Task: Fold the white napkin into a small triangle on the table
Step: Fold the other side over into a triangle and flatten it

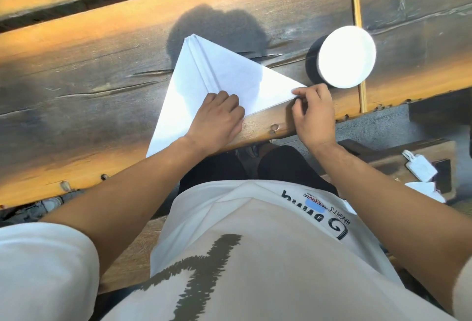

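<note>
A: How are the 2 hands seen to be posed?

B: The left hand (220, 116) is laid palm down on the napkin (204, 85), near the middle of its long near edge, with the fingers bent loosely and pressed onto the paper. The right hand (313, 113) is set at the napkin's right corner, and that corner is pinched between thumb and fingertips. Both forearms are stretched forward from the body.

A: Where is the napkin found?

B: It is spread flat on the wooden table (76, 78) as a large white triangle, with 1 corner pointed away and its long side run along the table's near edge. A ridge of creases is seen running from the far corner down toward the left hand.

A: What is placed around it?

B: A dark round container with a white lid (346, 57) is stood just right of the napkin, close to the right hand. A thin wooden stick (358, 39) is laid behind it, partly covered by it. A shadow is cast across the napkin's far part.

A: What is hidden or unclear?

B: The napkin's near edge is covered by the left hand and wrist. White scraps (419, 164) on a lower bench at right cannot be identified.
</note>
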The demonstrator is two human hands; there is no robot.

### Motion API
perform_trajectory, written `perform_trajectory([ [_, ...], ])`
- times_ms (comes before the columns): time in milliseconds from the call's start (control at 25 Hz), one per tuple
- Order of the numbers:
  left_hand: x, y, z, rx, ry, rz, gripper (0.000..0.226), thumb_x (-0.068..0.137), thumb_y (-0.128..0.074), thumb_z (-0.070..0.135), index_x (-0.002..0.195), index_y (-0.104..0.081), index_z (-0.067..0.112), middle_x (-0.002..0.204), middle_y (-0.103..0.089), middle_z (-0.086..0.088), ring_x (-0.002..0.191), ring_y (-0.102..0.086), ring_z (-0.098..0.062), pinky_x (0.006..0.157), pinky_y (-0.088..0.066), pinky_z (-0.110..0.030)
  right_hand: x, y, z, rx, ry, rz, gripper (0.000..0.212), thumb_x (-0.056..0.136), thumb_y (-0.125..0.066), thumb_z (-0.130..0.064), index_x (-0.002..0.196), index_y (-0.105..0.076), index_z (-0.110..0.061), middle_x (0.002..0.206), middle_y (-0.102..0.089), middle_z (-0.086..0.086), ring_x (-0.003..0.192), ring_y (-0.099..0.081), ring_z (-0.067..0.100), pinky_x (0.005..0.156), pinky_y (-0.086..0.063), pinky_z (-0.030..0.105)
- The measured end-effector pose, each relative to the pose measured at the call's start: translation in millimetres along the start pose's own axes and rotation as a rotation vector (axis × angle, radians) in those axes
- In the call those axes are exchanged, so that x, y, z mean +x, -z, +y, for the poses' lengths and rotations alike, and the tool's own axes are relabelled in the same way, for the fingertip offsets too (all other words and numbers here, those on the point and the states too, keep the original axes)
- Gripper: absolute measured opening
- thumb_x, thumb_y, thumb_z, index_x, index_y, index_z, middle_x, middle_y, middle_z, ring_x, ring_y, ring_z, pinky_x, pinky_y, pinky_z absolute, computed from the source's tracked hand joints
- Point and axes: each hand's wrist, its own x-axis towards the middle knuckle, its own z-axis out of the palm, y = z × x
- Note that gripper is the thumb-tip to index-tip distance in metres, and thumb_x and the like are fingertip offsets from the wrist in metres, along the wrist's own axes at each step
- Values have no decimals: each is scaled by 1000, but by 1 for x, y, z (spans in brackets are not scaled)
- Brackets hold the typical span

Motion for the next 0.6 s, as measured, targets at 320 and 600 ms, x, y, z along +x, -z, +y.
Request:
perform_trajectory([
  [320, -1, 0, 3, 20, 57, -30, 18, 92, -59, 24, 86, -66, 9, 89, -61, -7, 86, -55, -33, 76, -44, -44, 9, 5, -15, 95, -246, 15, 31, 100, -52, -11, 127, -66, -12, 122, -58, 6, 109, -59, 18, 104, -46, 29],
  [600, 7, 11, 8, 14, 70, 18, 28, 97, -54, 27, 83, -67, 7, 86, -60, -9, 82, -55, -33, 75, -41, -43, 4, -5, -35, 127, -286, 105, 32, 96, -52, -10, 125, -64, -14, 121, -53, 3, 109, -58, 19, 103, -49, 40],
])
